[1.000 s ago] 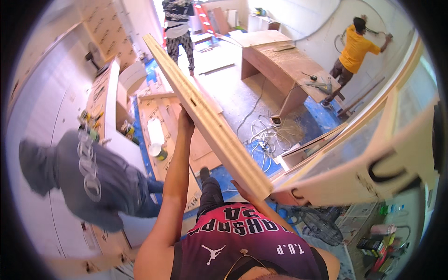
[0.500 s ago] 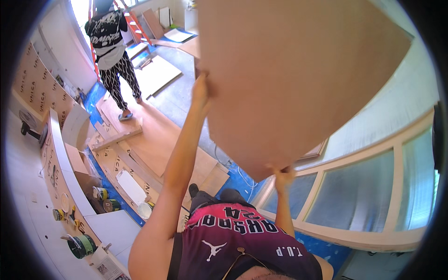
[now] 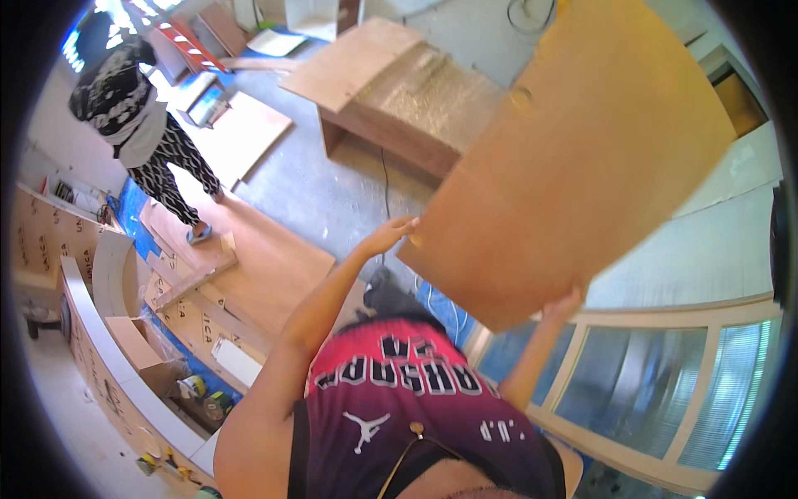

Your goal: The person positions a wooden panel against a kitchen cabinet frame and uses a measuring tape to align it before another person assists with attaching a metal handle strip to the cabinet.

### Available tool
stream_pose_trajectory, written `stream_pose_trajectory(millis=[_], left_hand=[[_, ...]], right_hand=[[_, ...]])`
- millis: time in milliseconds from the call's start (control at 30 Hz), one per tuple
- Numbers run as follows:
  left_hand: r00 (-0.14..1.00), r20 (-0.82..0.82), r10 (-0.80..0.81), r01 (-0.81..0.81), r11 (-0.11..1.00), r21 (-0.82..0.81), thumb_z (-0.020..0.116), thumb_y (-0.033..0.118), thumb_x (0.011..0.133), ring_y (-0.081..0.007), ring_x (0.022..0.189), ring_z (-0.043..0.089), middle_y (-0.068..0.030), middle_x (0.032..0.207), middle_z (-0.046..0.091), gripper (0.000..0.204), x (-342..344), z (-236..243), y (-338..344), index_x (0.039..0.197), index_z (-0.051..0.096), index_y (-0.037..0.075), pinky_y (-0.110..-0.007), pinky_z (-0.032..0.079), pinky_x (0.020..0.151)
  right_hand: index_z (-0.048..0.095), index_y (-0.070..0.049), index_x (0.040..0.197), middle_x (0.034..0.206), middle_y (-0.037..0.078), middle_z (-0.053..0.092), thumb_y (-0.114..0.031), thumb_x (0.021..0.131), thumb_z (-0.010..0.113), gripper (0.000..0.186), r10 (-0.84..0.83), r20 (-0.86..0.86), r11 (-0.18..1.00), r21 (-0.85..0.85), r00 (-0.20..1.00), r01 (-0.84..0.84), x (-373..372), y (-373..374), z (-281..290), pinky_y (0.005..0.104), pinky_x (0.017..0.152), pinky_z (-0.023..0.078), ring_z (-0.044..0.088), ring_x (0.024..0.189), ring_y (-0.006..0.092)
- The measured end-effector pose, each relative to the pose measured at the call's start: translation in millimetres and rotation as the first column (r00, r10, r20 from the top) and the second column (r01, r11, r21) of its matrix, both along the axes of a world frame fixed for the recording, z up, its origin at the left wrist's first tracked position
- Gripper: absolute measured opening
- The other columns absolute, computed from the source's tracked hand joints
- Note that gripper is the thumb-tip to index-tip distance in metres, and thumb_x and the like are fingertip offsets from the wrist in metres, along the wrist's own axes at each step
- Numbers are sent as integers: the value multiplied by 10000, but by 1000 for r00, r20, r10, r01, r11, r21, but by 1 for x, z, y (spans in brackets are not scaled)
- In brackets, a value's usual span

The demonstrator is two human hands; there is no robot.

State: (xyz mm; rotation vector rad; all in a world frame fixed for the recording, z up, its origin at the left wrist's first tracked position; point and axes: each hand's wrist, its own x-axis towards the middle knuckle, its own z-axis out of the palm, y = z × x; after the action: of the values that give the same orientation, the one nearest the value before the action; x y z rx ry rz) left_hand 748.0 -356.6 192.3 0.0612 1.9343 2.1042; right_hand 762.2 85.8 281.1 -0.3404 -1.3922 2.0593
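Note:
A large plywood sheet [image 3: 573, 175] is held up in front of me, tilted, its lower corner close to my body. My left hand [image 3: 392, 236] grips its left edge near the lower left corner, fingers reaching to the panel's face. At the lower right edge my right hand [image 3: 565, 308] is closed round the board, with some of its fingers hidden behind it. The board covers part of a low wooden box-like bench [image 3: 416, 91] strewn with sawdust.
A person [image 3: 145, 125] stands at the left on a plywood sheet [image 3: 258, 258] lying on the floor. Wood strips [image 3: 195, 279] lie near it. On my right is a wooden frame with glass panes [image 3: 640, 374]. A curved counter [image 3: 100, 349] and paint cans [image 3: 218, 405] are at lower left.
The plywood sheet has swung to the right and tilted, bringing the sawdust-covered bench into view. Both hands moved with it, lower and rightward. My view has turned right.

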Motion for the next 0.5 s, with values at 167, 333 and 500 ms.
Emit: stream_pose_trajectory(millis=[167,333,500], left_hand=[[916,124,381,-318,880,-354,555,689,990,-329,1113,714,-175,1123,776,730,-50,-75,-27,1229,748,26,-441,519,963],[830,125,544,-320,647,-692,519,773,932,-412,1079,712,-240,1090,758,787,-143,-37,-68,1206,770,79,-489,519,929],[830,233,506,-160,618,-770,488,830,903,-438,1177,681,-281,1169,736,915,-248,-71,-126,1228,752,17,-507,491,1024]], right_hand=[[668,123,1226,1243,206,706,-138,1008,655,340,194,165,971,-174,967,-165,-134,-71,-37,421,945,584,701,1101,303],[686,101,1233,1204,168,731,-205,978,740,401,128,422,989,-127,898,-81,-265,-128,-95,396,875,593,722,1022,266],[660,133,1236,1207,180,723,-288,910,831,560,26,710,997,36,704,-73,-376,-169,-173,371,820,591,722,993,249]])
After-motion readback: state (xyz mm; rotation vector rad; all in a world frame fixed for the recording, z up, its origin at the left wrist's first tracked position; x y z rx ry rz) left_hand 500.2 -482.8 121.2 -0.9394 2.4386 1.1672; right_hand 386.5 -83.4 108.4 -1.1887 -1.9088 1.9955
